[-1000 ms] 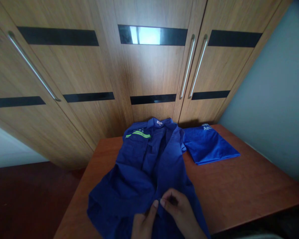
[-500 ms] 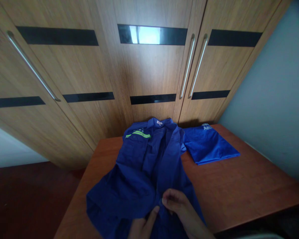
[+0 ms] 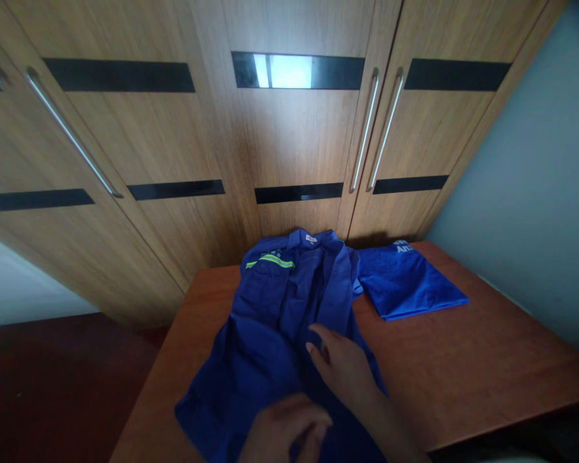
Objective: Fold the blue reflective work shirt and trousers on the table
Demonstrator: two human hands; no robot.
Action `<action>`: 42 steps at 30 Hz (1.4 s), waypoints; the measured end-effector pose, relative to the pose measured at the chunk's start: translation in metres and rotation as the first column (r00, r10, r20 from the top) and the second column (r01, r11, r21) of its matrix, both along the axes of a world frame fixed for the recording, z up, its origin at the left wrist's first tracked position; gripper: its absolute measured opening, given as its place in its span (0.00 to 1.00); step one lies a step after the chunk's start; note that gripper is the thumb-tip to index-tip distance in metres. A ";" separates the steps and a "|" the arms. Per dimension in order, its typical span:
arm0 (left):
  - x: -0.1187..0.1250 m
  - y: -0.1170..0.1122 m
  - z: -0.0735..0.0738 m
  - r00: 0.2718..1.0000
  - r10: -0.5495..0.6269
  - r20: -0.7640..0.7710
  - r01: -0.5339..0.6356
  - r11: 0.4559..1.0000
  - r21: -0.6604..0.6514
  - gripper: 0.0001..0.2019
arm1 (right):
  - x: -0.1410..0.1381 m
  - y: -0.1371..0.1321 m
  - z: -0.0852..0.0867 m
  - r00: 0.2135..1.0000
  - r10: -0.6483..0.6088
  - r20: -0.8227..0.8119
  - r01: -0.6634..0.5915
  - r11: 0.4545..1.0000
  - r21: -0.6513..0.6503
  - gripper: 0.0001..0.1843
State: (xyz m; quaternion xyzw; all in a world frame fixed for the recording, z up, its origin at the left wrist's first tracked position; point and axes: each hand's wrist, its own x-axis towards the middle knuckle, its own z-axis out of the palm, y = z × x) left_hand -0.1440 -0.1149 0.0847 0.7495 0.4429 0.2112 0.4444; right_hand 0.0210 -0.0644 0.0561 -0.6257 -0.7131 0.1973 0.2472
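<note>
Left hand [image 3: 287, 427] and right hand [image 3: 345, 373] now parted, the right at the left's 2 o'clock. Half a second ago, fingertips were nearly met at the front opening of the blue work jacket [image 3: 265, 347]; that pinch is judged released, with handling shifted up the front. Closure there cannot be confirmed.

Right thumb and forefinger spread over the jacket; contact uncertain. Left fingers curled and blurred; whether cloth is gripped cannot be told.

Jacket laid on the table [image 3: 473, 347] beneath both hands, collar [image 3: 296, 238] at 12 o'clock, reflective strip [image 3: 275, 260] at 11. Folded blue cloth [image 3: 405, 283] at 1 o'clock, unmoved. Wardrobe [image 3: 294, 141] beyond, at 12.
</note>
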 end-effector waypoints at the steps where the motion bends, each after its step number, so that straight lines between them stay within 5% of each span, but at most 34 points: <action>1: 0.005 0.012 0.006 0.999 0.037 -0.027 -0.034 0.995 0.089 0.17 | -0.004 0.005 -0.001 0.999 0.015 0.043 -0.015 1.000 0.005 0.16; 4: 0.013 0.049 0.005 0.950 0.167 -0.264 -0.070 0.938 0.338 0.16 | -0.009 0.011 -0.009 0.983 0.017 0.181 -0.010 0.999 -0.040 0.10; 8: 0.000 0.067 -0.020 0.787 0.237 -0.570 0.006 0.920 0.392 0.14 | -0.001 0.003 -0.024 0.984 -0.090 0.151 0.097 0.994 -0.041 0.08; 14: -0.030 0.044 -0.034 0.740 0.267 -0.617 -0.082 0.946 0.312 0.16 | 0.011 -0.011 -0.051 0.977 -0.162 -0.142 0.153 0.986 -0.072 0.06; 19: -0.046 0.031 -0.037 0.790 0.218 -0.574 -0.089 0.966 0.244 0.21 | 0.010 -0.014 -0.066 0.924 -0.206 -0.322 0.199 0.978 -0.054 0.10; 24: -0.051 0.034 -0.024 0.851 0.124 -0.510 -0.057 0.988 0.146 0.19 | 0.008 -0.013 -0.070 0.806 -0.234 -0.543 0.252 0.967 -0.042 0.18; 29: -0.034 0.061 -0.018 0.741 0.236 -0.628 -0.102 0.965 0.242 0.16 | 0.008 -0.014 -0.068 0.703 -0.277 -0.656 0.247 0.959 -0.141 0.22; 32: -0.018 0.078 -0.022 0.627 0.259 -0.735 -0.065 0.957 0.281 0.17 | 0.011 -0.016 -0.067 0.542 -0.371 -0.754 0.237 0.928 -0.286 0.21; 35: -0.009 0.089 -0.029 0.596 0.207 -0.776 0.007 0.965 0.263 0.13 | 0.015 -0.019 -0.065 0.301 -0.512 -0.804 0.207 0.858 -0.470 0.25; 38: -0.009 0.094 -0.032 0.631 0.192 -0.751 0.032 0.961 0.273 0.12 | 0.017 -0.021 -0.062 0.182 -0.556 -0.811 0.150 0.831 -0.536 0.25; 42: -0.015 0.101 -0.024 0.793 0.211 -0.571 -0.037 0.953 0.300 0.08 | 0.015 -0.022 -0.060 0.197 -0.501 -0.843 0.109 0.866 -0.489 0.19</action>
